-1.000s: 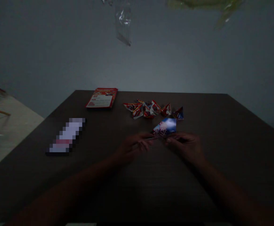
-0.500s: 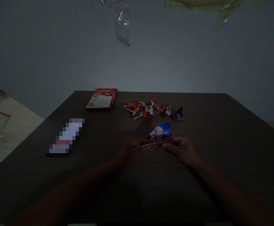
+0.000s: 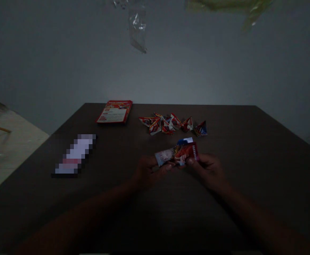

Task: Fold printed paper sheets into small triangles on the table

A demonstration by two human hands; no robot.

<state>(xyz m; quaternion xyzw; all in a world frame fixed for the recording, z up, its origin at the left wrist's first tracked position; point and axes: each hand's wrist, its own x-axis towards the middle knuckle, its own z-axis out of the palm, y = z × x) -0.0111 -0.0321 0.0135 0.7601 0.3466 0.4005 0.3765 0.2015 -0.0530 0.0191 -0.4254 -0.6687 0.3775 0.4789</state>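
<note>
1. Pinching the left end of a printed piece (image 3: 188, 152) at the centre of the frame, the left hand (image 3: 148, 171) is nearly closed, thumb on the near face and fingers mostly hidden behind.
2. The right hand (image 3: 212, 171) grips the other end likewise, thumb in front; holding both ends probably steadies something thin and bendy.
3. A blue part (image 3: 184, 141) shows above its upper edge; whether it is joined on, I cannot tell.
4. The piece tilts with its print towards the wearer, seemingly so it can be seen in dim light.
5. Folded packets (image 3: 155, 126) lie just beyond the hands, perhaps grouped there to leave working room on the surface (image 3: 250, 148).
6. The stack (image 3: 115, 113), upper left of centre, and phone (image 3: 75, 154), further left, lie apart from both hands, likely out of their way.
</note>
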